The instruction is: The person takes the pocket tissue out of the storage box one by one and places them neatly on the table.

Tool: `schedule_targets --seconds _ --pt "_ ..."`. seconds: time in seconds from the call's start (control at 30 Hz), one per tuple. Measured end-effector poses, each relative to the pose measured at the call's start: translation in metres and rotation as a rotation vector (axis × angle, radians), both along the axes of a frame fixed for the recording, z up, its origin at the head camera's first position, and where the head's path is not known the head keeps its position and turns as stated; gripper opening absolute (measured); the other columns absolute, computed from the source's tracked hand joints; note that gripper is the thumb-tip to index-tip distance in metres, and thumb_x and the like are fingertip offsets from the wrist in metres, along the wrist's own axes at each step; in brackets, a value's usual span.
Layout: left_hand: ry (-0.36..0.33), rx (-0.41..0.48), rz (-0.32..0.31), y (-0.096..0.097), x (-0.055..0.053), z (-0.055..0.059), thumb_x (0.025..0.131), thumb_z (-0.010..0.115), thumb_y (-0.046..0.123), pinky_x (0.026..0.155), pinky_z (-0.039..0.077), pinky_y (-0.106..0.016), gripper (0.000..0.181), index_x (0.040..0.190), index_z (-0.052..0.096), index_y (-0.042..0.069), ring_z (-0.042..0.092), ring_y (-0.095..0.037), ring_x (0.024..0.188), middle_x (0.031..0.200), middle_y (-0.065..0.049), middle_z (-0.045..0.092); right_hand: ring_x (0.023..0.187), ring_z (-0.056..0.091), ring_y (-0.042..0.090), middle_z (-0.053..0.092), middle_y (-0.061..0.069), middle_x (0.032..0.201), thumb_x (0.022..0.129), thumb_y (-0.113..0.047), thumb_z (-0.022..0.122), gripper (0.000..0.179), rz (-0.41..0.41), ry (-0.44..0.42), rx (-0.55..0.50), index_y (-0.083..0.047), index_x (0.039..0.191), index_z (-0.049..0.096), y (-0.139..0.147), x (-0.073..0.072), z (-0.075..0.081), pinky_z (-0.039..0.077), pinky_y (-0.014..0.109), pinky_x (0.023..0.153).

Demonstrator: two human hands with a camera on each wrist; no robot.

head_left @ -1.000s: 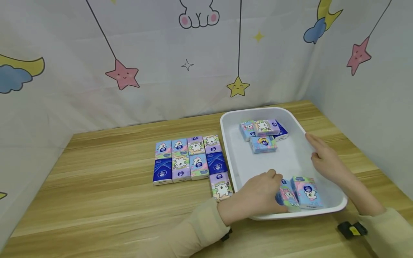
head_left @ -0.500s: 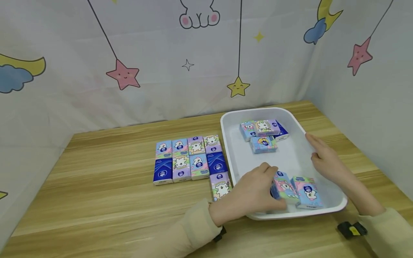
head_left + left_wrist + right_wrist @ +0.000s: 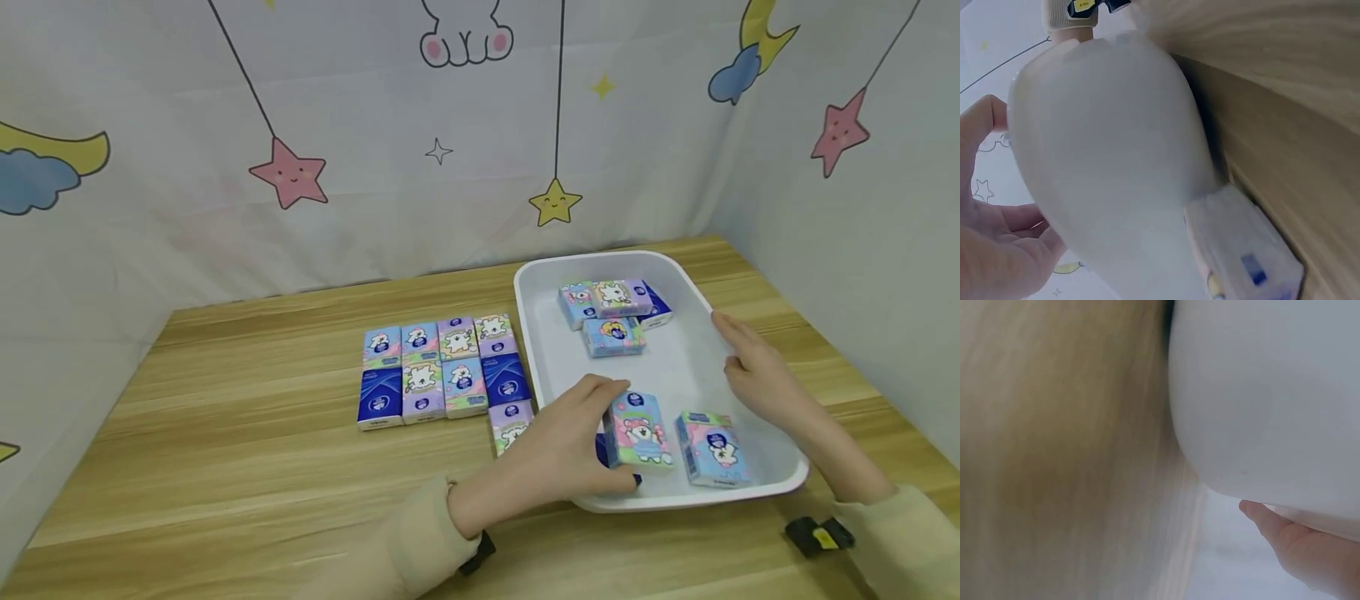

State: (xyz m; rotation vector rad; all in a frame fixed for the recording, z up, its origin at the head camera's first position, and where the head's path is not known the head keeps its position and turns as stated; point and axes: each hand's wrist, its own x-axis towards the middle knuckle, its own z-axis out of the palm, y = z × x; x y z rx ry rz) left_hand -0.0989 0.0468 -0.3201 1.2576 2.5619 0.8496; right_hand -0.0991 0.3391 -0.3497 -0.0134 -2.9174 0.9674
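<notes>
Your left grip (image 3: 566, 442) grasps the pink-and-blue pack (image 3: 641, 432) inside the tray (image 3: 555, 367).
Your fingers reach its far side and your thumb its near side, a span that likely secures it while leaving the printed face uncovered; a dark blue pack (image 3: 602, 450) peeks out beside that grip, and whether you hold it too, I cannot tell. Right of the grip lies a loose pack (image 3: 714, 452); beyond it, a partly stacked pile (image 3: 618, 297). Your right grip (image 3: 761, 371) is unclenched, straight fingers along the tray's right rim, probably steadying it. Left of your left grip, a block of packs (image 3: 422, 392) sits edge to edge on the tabletop (image 3: 225, 417), seemingly for neat alignment.
</notes>
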Motion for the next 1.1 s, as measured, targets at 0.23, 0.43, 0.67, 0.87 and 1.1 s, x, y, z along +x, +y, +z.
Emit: schedule_targets --seconds 0.23,0.43,0.67,0.87,1.1 --pt "-0.005 0.073 0.014 -0.019 0.0 0.001 0.068 0.08 0.028 0.1 0.045 -0.019 0.09 0.146 0.038 0.011 0.053 -0.007 0.115 0.138 0.002 0.048 0.137 0.015 0.059 0.014 0.037 0.152 0.093 0.006 0.031 0.059 0.004 -0.004 0.003 0.008 0.149 0.014 0.001 0.0 -0.001 0.018 0.069 0.108" --pt "0.001 0.048 0.05 -0.033 0.002 0.0 0.069 0.08 0.028 0.103 0.045 -0.025 0.09 0.146 0.038 0.009 0.052 -0.012 0.121 0.14 -0.001 0.046 0.136 0.016 0.059 0.015 0.037 0.152 0.092 0.007 0.032 0.06 0.002 -0.004 0.006 0.008 0.149 0.014 0.0 0.0 -0.002 0.019 0.069 0.107" --pt "-0.048 0.086 0.072 -0.051 0.004 0.0 0.071 0.079 0.025 0.106 0.044 -0.03 0.092 0.149 0.033 0.008 0.048 -0.015 0.127 0.143 -0.003 0.043 0.136 0.016 0.059 0.015 0.037 0.151 0.092 0.007 0.032 0.059 0.002 0.002 0.009 0.009 0.149 0.014 0.0 -0.001 -0.002 0.019 0.069 0.108" --pt "-0.099 0.102 0.12 -0.068 0.005 0.001 0.071 0.079 0.023 0.107 0.044 -0.032 0.092 0.149 0.033 0.011 0.047 -0.013 0.128 0.143 0.0 0.043 0.137 0.016 0.058 0.014 0.036 0.152 0.093 0.006 0.032 0.059 -0.001 -0.017 0.007 0.007 0.15 0.013 -0.001 -0.001 -0.002 0.02 0.069 0.107" --pt "-0.07 0.089 0.164 -0.085 0.005 0.003 0.069 0.081 0.024 0.107 0.044 -0.035 0.091 0.147 0.037 0.015 0.049 -0.014 0.126 0.14 0.003 0.045 0.136 0.016 0.059 0.014 0.036 0.152 0.093 0.007 0.031 0.059 0.009 -0.003 -0.005 0.007 0.15 0.013 0.0 0.0 -0.001 0.018 0.069 0.108"
